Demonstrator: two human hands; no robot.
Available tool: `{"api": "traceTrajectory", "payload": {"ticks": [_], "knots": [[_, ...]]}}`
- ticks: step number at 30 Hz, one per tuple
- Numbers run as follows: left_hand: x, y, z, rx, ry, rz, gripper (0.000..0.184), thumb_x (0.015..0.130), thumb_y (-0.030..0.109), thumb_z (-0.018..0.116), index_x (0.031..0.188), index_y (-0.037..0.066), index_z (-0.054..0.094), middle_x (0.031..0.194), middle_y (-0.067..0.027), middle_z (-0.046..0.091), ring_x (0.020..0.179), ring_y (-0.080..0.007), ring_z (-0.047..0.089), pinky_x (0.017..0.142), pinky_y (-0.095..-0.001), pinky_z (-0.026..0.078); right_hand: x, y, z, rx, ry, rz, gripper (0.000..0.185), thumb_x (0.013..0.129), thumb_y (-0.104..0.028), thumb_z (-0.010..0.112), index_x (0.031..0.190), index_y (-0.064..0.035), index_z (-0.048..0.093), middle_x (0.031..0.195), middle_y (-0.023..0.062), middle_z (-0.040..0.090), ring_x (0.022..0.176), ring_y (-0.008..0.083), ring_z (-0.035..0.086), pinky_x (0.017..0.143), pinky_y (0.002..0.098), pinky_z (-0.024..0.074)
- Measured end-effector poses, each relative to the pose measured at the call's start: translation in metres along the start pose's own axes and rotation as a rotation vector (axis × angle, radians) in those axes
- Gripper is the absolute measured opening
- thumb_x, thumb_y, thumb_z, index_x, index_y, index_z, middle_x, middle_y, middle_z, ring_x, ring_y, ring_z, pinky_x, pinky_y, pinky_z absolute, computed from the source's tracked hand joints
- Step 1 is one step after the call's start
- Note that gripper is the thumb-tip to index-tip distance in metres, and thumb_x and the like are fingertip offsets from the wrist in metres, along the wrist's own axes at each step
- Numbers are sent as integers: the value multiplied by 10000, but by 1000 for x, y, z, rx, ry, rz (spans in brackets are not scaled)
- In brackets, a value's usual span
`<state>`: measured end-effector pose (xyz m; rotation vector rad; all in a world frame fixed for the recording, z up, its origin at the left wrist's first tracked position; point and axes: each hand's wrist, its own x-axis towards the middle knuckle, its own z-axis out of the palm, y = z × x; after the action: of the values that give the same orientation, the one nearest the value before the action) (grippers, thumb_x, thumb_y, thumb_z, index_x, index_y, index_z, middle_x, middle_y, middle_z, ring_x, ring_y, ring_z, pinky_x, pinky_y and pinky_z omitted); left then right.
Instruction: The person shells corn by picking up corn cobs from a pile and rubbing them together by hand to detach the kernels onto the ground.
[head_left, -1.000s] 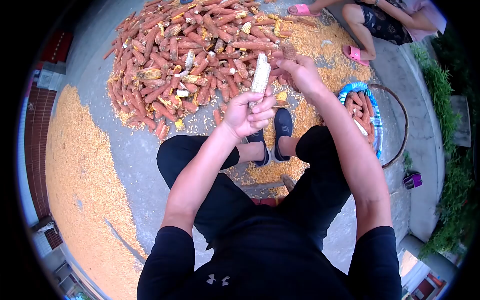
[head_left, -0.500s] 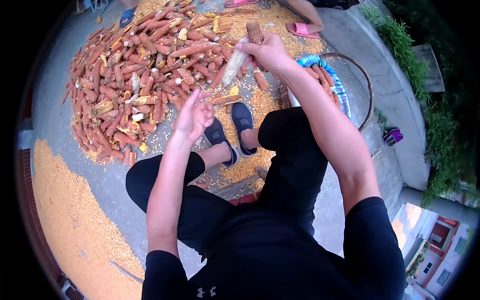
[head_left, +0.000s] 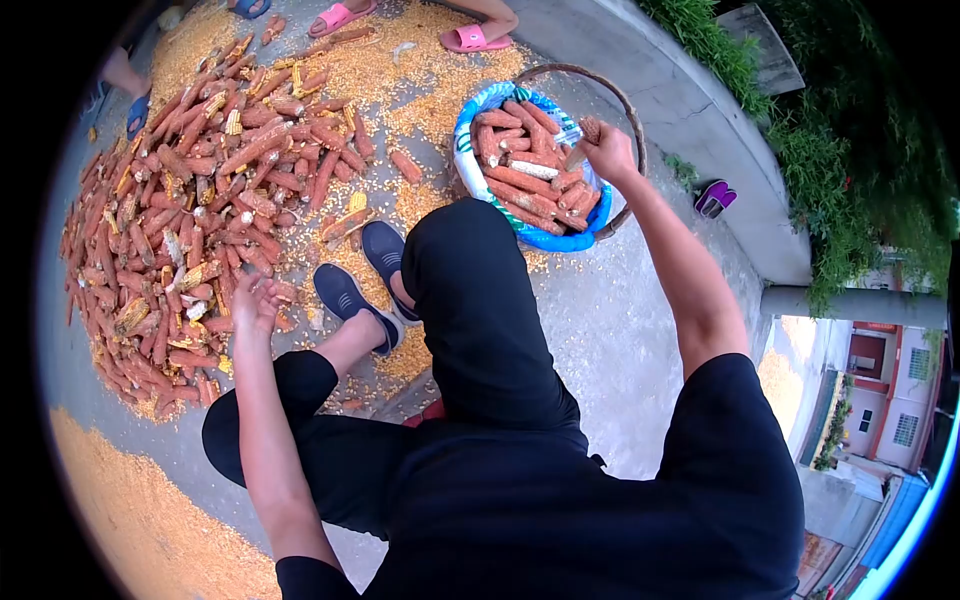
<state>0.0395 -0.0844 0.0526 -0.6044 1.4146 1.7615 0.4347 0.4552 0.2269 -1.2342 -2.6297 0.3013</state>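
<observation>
My right hand (head_left: 612, 152) is closed over the right side of a basket lined with blue and white plastic (head_left: 463, 150). A reddish corn cob (head_left: 591, 129) pokes out of its grip, and a pale cob (head_left: 574, 158) shows just below the fingers. Several stripped cobs (head_left: 525, 182) lie inside the basket, mostly red with one white. My left hand (head_left: 257, 303) hangs open with loosely curled fingers at the near right edge of a big pile of corn cobs (head_left: 200, 210). Nothing can be seen held in it.
Loose yellow kernels (head_left: 410, 45) cover the ground around the pile, and a wider spread (head_left: 140, 500) lies at lower left. Another person's pink sandals (head_left: 478, 39) are at the top. A curved basket handle (head_left: 633, 110) arches on the right. Purple slippers (head_left: 715, 198) sit beside the kerb.
My right hand has moved from above the pile to over the basket, still gripping the cobs. My left hand has dropped lower and to the left. The view has turned right.
</observation>
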Motion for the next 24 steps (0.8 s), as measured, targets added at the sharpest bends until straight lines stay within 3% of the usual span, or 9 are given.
{"api": "traceTrajectory", "payload": {"ticks": [5, 9, 13, 14, 15, 18, 21, 24], "knots": [[14, -6, -19, 72, 112, -24, 338, 973, 264, 565, 1229, 54, 500, 937, -105, 621, 716, -188, 580, 591, -304, 493, -4, 33, 7, -155, 29, 49, 227, 845, -198, 650, 992, -26, 673, 968, 266, 689, 980, 453, 654, 862, 537, 514], [7, -13, -10, 215, 193, 24, 283, 972, 248, 563, 1172, 50, 541, 872, -90, 598, 683, -185, 567, 575, -309, 478, 3, 36, 10, -221, -59, 53, 224, 841, -187, 637, 986, -24, 688, 981, 277, 687, 981, 454, 657, 873, 530, 519], [-3, -7, -11, 295, 315, 97, 186, 949, 178, 578, 1052, 26, 551, 739, -55, 549, 546, -149, 500, 472, -313, 395, 8, -14, 9, -72, -145, -77, 268, 816, -180, 710, 1038, -31, 698, 956, 273, 692, 935, 444, 674, 822, 517, 525], [8, -5, -27, 343, 348, 92, 333, 911, 280, 648, 1163, 84, 555, 871, -74, 500, 706, -190, 519, 559, -357, 453, 9, -32, 8, -62, -92, -168, 262, 825, -175, 724, 1044, -34, 692, 929, 264, 692, 911, 437, 679, 801, 511, 526], [-6, 5, -14, 294, 518, 136, 336, 876, 260, 675, 1133, 90, 544, 868, -79, 504, 631, -187, 481, 504, -354, 419, 9, -59, -2, -23, -138, -191, 239, 845, -165, 721, 1034, -25, 681, 941, 255, 691, 912, 437, 676, 791, 502, 521], [58, 12, -68, 304, 807, 547, 501, 814, 166, 696, 1262, 1, 544, 945, -160, 613, 706, -234, 579, 588, -388, 478, 7, -125, -16, 95, -133, -301, 296, 897, -230, 722, 1108, -30, 666, 954, 237, 668, 903, 424, 652, 809, 458, 504], [56, 24, -92, 480, 852, 401, 553, 784, 143, 710, 1281, -65, 585, 1095, -222, 682, 907, -274, 684, 762, -386, 541, -2, -200, -31, 210, -157, -472, 265, 922, -184, 701, 1131, -23, 675, 945, 194, 674, 871, 337, 671, 806, 388, 510], [25, 30, -80, 685, 835, 165, 618, 815, 288, 709, 1285, -99, 603, 1315, -281, 624, 1222, -346, 626, 1013, -389, 488, -22, -275, -44, 348, -199, -479, 289, 920, -144, 706, 1192, -47, 685, 994, 136, 709, 896, 211, 689, 841, 328, 516]]}}
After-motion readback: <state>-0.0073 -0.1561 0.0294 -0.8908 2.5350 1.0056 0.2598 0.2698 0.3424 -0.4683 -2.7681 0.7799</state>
